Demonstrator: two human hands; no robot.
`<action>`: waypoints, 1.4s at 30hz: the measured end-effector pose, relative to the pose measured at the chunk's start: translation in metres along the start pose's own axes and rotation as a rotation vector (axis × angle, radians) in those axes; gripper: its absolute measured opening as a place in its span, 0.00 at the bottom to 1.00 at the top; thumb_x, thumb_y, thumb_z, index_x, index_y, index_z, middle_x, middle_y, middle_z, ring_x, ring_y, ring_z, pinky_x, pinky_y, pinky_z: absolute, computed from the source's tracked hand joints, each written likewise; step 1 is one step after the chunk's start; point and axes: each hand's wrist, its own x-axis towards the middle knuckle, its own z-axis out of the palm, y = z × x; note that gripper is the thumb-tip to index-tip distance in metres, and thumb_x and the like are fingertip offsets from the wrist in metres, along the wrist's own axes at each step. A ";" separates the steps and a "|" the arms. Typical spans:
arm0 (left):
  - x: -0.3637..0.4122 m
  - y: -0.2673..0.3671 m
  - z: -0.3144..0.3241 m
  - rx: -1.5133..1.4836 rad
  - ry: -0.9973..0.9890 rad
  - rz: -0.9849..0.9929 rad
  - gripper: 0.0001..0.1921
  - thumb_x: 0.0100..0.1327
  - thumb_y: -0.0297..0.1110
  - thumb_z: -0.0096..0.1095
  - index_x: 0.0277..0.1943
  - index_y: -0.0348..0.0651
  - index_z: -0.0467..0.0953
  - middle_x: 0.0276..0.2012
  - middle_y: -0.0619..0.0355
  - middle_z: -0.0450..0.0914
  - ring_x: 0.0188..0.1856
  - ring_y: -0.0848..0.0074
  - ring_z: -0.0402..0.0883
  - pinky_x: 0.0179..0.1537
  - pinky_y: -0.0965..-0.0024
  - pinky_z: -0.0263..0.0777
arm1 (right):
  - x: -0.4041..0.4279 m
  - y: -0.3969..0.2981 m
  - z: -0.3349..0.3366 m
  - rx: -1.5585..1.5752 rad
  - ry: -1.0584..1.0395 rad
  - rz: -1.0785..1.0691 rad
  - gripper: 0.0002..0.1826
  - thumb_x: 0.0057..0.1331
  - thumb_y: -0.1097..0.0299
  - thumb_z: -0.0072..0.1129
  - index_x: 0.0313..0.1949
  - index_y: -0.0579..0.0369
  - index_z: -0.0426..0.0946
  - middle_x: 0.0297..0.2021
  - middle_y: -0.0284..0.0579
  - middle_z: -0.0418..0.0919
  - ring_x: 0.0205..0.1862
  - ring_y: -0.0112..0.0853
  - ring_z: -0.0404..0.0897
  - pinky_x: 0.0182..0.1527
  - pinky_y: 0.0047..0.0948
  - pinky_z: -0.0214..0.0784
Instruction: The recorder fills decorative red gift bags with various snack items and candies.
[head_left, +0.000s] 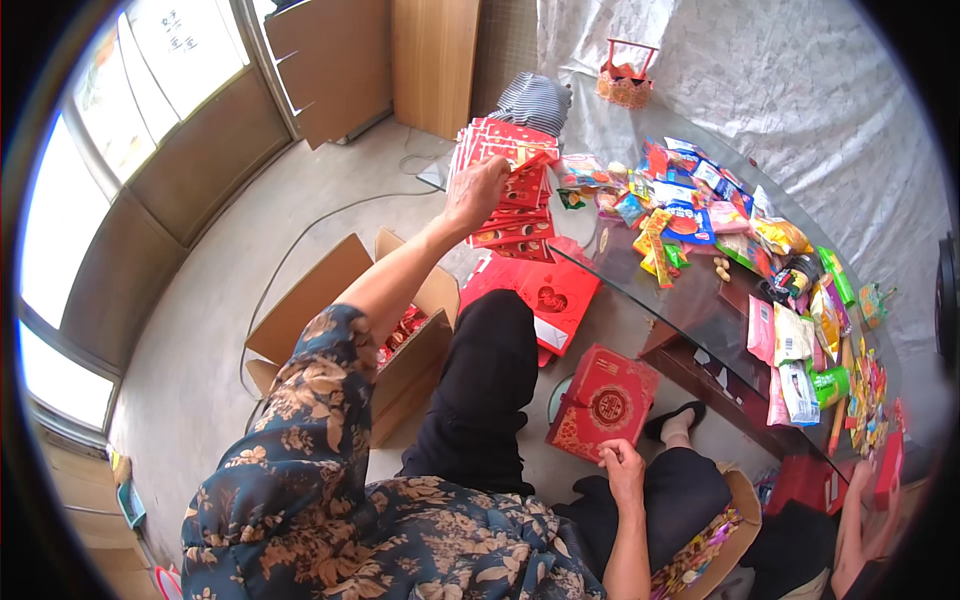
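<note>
My left hand (478, 193) reaches over a fanned stack of red printed packets (517, 221) at the glass table's near left corner. Its thumb and fingers pinch the raised edge of a red piece on that stack. Lower down, my right hand (625, 469) grips the bottom edge of a red gift box (609, 405) with a gold round emblem. The box is held above the floor, between my knees. Red paper bags (555, 296) with a heart print lie below the packets, beyond my left knee.
Bagged snacks (679, 217) cover much of the glass table (697, 292). A small red basket (626, 86) stands at its far end. Open cardboard cartons hold red items (420, 367) and wrapped candies (694, 551). At right, another person's hands (862, 487) are by a red box (890, 466).
</note>
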 end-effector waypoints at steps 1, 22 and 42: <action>-0.005 0.021 -0.005 -0.014 -0.010 0.011 0.06 0.64 0.30 0.53 0.42 0.43 0.74 0.36 0.48 0.81 0.39 0.53 0.80 0.38 0.55 0.72 | 0.001 0.000 -0.002 0.085 -0.018 0.023 0.06 0.68 0.74 0.52 0.41 0.61 0.77 0.31 0.40 0.80 0.28 0.24 0.78 0.33 0.22 0.70; -0.199 0.225 0.035 -0.303 -0.679 1.026 0.17 0.58 0.33 0.58 0.49 0.36 0.72 0.39 0.53 0.74 0.44 0.67 0.77 0.47 0.67 0.73 | 0.029 -0.049 -0.022 0.709 -0.095 0.058 0.40 0.65 0.52 0.60 0.68 0.61 0.55 0.59 0.47 0.68 0.62 0.30 0.67 0.63 0.29 0.58; -0.174 0.191 0.078 -1.265 -1.023 -0.706 0.18 0.69 0.49 0.56 0.38 0.40 0.75 0.23 0.65 0.74 0.17 0.87 0.63 0.19 0.79 0.51 | 0.032 -0.004 -0.013 0.373 0.337 -0.051 0.10 0.69 0.78 0.50 0.47 0.63 0.77 0.41 0.38 0.82 0.44 0.21 0.78 0.49 0.21 0.70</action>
